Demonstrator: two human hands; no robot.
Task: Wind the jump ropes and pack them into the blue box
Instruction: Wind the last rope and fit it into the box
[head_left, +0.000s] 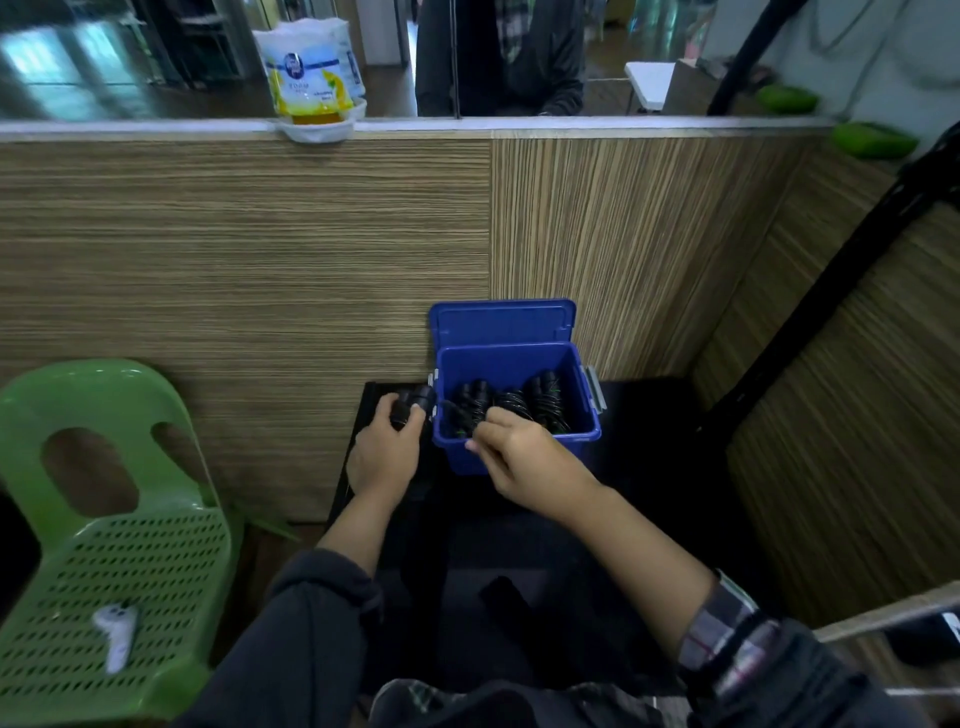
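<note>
The blue box (519, 452) stands open on a black table (649, 415), its lid (501, 322) leaning back against the wooden wall. Several wound black jump ropes (540, 402) lie inside it. My left hand (384, 452) grips the black handles of another jump rope (413, 405) just left of the box. A thin black cord runs from those handles to my right hand (519, 457), which pinches it at the box's front left rim.
A green plastic chair (119, 545) stands to the left with a white controller (118, 639) on its seat. A wood-grain partition (260, 249) rises behind the table, with a soap refill pouch (311, 73) on its ledge. A black pole (831, 291) slants on the right.
</note>
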